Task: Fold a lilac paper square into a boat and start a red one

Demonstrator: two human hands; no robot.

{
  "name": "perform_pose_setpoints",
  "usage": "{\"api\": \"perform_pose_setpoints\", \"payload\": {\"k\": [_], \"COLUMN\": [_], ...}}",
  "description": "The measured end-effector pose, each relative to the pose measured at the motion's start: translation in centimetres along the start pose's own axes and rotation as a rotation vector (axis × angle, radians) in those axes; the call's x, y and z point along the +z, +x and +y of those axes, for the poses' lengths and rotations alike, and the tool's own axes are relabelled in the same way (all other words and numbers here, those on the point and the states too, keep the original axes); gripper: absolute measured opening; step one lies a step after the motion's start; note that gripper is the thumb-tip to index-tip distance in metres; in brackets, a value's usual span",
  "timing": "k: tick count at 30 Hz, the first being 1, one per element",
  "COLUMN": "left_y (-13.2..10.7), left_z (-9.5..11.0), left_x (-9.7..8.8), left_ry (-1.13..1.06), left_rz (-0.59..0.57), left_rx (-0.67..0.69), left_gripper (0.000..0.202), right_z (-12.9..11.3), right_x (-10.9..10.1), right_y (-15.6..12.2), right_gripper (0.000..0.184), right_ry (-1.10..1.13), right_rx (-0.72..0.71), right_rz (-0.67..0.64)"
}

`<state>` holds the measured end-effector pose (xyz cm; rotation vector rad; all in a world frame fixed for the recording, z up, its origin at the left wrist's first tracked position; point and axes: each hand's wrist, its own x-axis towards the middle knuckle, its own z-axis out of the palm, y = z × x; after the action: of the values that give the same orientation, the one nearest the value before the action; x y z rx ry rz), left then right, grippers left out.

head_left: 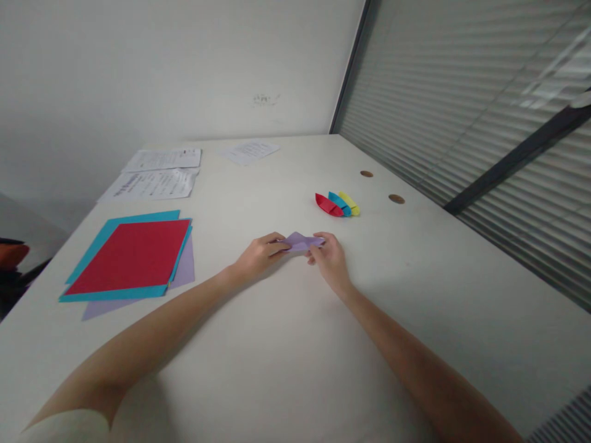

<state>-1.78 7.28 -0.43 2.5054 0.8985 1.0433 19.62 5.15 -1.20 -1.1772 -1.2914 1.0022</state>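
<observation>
- Left hand [259, 257]: fingers closed on the left end of a folded lilac origami paper [298, 241]
- Right hand [334, 259]: thumb and fingers pinching the same paper's right end
- The lilac paper sits between both hands, over the white table [258, 375], its middle peaked
- Just beyond, a red origami boat [327, 204], a blue one [339, 202] and a yellow one [351, 203] (side by side, touching)
- Off left, a stack of coloured paper sheets [132, 255], red uppermost

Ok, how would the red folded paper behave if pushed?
Being small, the red folded paper is probably light and apt to slide on the flat table. Its visible folds likely stiffen it. It may nudge the blue folded paper beside it.
</observation>
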Motion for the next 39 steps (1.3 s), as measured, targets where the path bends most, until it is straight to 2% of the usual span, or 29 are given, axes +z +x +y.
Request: {"api": "perform_pose_setpoints", "payload": {"k": [2,4,7,10,14,16,18,22,23,27,30,34,39], "left_y": [0.1,0.1,0.0,-0.1,-0.1,-0.1,-0.1,-0.3,-0.3,-0.3,-0.2,-0.1,-0.4], "left_z": [-0.4,-0.6,-0.8,-0.8,-0.9,-1.0,-1.0,0.1,0.5,1.7,1.7,0.8,-1.2], "left_x": [-0.1,-0.3,-0.5,-0.6,-0.9,-0.9,-0.8,-0.3,-0.2,0.5,0.7,0.3,-0.4], "left_ry": [-0.058,-0.129,-0.206,-0.267,-0.267,-0.226,-0.110,0.305,0.371,0.464,0.472,0.419,0.195], "left_rz": [0.024,0.016,-0.021,-0.060,-0.129,-0.160,-0.171,-0.111,-0.129,-0.220,-0.241,-0.273,-0.220], "left_rx": [-0.033,-0.073,-0.125,-0.173,-0.232,-0.211,-0.118,0.077,0.116,0.237,0.214,0.105,-0.058], "left_gripper": [0.025,0.027,0.030,0.031,0.030,0.029,0.027,0.020,0.019,0.026,0.030,0.031,0.027], "right_z": [0.0,0.1,0.6,1.0,1.1,1.1,1.1,0.9,0.8,0.5,0.2,0.3,1.0], "right_x": [-0.4,-0.9,-1.5,-2.0,-2.5,-2.6,-2.6,-2.4,-2.3,-1.6,-1.3,-1.8,-2.8], "right_y": [-0.1,-0.1,0.3,0.8,1.2,1.2,1.1,0.6,0.4,-0.2,-0.2,0.1,0.7], "right_gripper": [0.042,0.036,0.017,0.017,0.020,0.022,0.023,0.023,0.023,0.024,0.021,0.016,0.014], "right_ry": [-0.138,-0.284,-0.437,-0.535,-0.588,-0.601,-0.634,-0.724,-0.741,-0.791,-0.875,-0.969,-0.848], "right_rx": [-0.232,-0.393,-0.523,-0.597,-0.618,-0.624,-0.632,-0.654,-0.658,-0.674,-0.707,-0.713,-0.608], "right_rz": [-0.085,-0.173,-0.208,-0.222,-0.287,-0.316,-0.334,-0.362,-0.365,-0.385,-0.381,-0.357,-0.341]}}
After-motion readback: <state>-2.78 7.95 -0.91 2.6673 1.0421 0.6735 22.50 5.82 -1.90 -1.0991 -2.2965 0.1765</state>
